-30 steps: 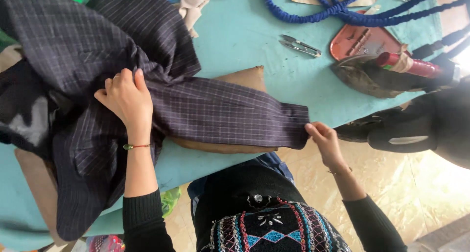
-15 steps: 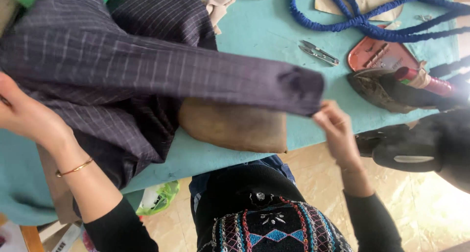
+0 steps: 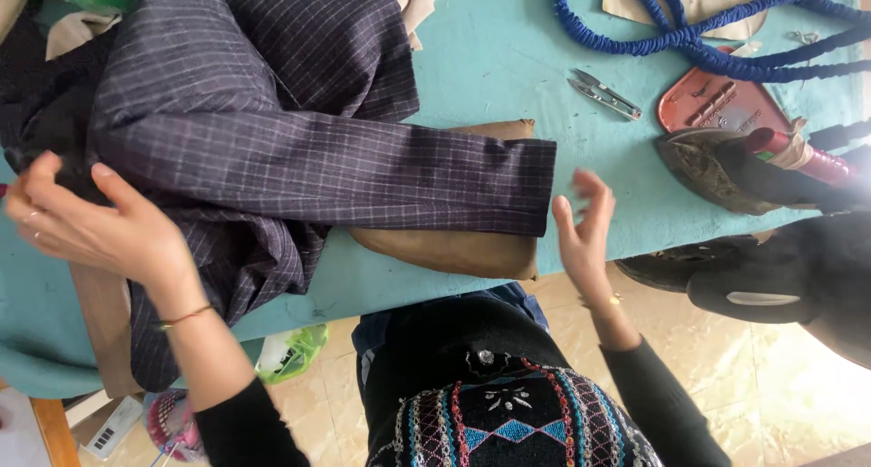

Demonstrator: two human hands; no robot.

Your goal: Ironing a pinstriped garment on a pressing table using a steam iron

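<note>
I'm seeing the checked jacket sleeve (image 3: 363, 172) lying crosswise on the table (image 3: 508, 58), cuff just left of my released right hand (image 3: 581, 235); my left hand (image 3: 86, 222) is hovering, fingers spread, at the shoulder end.

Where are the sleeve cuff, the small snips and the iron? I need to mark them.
sleeve cuff (image 3: 531, 187), head view, cuff's end edge.
small snips (image 3: 603, 94), head view, middle of the blades.
iron (image 3: 717, 163), head view, dark soleplate.
</note>
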